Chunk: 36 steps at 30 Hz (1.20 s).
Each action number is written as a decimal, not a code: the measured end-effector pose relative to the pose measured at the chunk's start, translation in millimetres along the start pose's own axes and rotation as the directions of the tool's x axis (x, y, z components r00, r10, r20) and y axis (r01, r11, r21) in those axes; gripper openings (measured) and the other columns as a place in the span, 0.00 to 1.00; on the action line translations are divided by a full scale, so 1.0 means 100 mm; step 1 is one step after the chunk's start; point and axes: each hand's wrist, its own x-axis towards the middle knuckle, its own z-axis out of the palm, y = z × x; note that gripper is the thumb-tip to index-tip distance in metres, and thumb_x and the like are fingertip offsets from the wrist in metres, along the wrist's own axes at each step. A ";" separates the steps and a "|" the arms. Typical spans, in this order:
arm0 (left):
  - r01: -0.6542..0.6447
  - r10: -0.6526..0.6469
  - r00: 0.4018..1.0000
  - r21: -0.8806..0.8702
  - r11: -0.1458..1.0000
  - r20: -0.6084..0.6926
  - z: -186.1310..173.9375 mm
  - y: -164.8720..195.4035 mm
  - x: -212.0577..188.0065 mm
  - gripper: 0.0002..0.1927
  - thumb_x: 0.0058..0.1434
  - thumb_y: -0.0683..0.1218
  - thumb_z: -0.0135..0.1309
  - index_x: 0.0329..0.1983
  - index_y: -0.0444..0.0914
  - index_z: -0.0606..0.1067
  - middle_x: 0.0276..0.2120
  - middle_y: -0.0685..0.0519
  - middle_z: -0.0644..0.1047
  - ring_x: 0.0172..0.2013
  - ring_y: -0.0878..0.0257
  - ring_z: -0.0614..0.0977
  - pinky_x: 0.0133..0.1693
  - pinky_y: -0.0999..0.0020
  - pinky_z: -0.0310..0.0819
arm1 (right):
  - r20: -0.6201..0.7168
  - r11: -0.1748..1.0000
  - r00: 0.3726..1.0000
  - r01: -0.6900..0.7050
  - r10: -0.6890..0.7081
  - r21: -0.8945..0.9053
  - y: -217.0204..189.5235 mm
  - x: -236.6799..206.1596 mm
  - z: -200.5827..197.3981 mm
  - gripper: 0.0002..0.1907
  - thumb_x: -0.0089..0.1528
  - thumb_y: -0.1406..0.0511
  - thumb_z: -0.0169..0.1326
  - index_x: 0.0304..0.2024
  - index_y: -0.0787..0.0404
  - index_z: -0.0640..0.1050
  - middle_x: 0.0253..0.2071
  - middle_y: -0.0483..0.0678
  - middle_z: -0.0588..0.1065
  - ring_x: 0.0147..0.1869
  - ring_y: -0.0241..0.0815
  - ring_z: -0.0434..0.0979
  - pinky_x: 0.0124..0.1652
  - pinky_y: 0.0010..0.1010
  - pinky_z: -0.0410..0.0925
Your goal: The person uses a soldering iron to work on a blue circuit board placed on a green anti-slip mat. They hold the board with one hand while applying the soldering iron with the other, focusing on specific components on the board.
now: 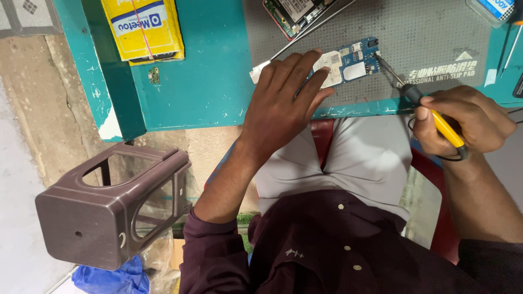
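A small blue circuit board (357, 61) with white and silver parts lies on a grey anti-slip mat (425, 38). My left hand (283, 103) rests on the mat, its fingertips pressing on the board's left end. My right hand (460, 122) grips a soldering iron (422, 103) with a yellow and black handle. Its metal tip touches the board's right edge. A thin metal rod (305, 35) lies on the mat just beyond my left fingers.
The mat sits on a teal table (212, 71). A yellow box (144, 27) lies at the table's left. An opened phone (294, 13) lies at the top edge. A brown plastic stool (109, 204) lies tipped on the floor, with a blue bag (109, 277) beside it.
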 end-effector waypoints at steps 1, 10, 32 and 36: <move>0.000 0.000 1.000 -0.001 1.000 -0.001 0.00 0.00 0.00 0.20 0.70 0.54 0.65 0.55 0.36 0.77 0.61 0.47 0.73 0.59 0.53 0.75 0.56 0.56 0.72 | -0.003 1.000 1.000 -0.004 0.004 0.010 0.00 0.00 0.00 0.12 0.68 0.68 0.65 0.37 0.73 0.78 0.30 0.58 0.78 0.27 0.48 0.79 0.28 0.31 0.72; 0.000 0.000 1.000 -0.003 1.000 -0.001 0.00 0.00 0.00 0.20 0.70 0.54 0.66 0.54 0.36 0.77 0.61 0.47 0.74 0.59 0.53 0.76 0.56 0.56 0.72 | -0.025 0.998 0.999 -0.041 0.042 0.046 -0.01 -0.03 -0.01 0.13 0.70 0.68 0.65 0.38 0.73 0.77 0.32 0.60 0.79 0.29 0.47 0.79 0.29 0.31 0.72; -0.001 0.001 1.000 -0.015 1.000 -0.006 0.00 0.00 0.00 0.20 0.70 0.53 0.66 0.55 0.35 0.77 0.61 0.47 0.73 0.59 0.53 0.76 0.56 0.56 0.72 | -0.014 0.999 0.999 -0.029 0.030 0.044 0.00 -0.01 0.00 0.13 0.69 0.68 0.64 0.38 0.73 0.76 0.33 0.60 0.79 0.29 0.48 0.80 0.29 0.31 0.73; 0.001 -0.001 1.000 -0.015 1.000 -0.008 0.00 0.00 0.00 0.20 0.70 0.53 0.66 0.54 0.35 0.77 0.61 0.47 0.73 0.59 0.53 0.76 0.56 0.57 0.72 | -0.012 0.999 1.000 -0.028 0.028 0.040 0.00 -0.01 -0.01 0.13 0.70 0.68 0.66 0.37 0.73 0.76 0.32 0.59 0.79 0.29 0.48 0.80 0.29 0.32 0.73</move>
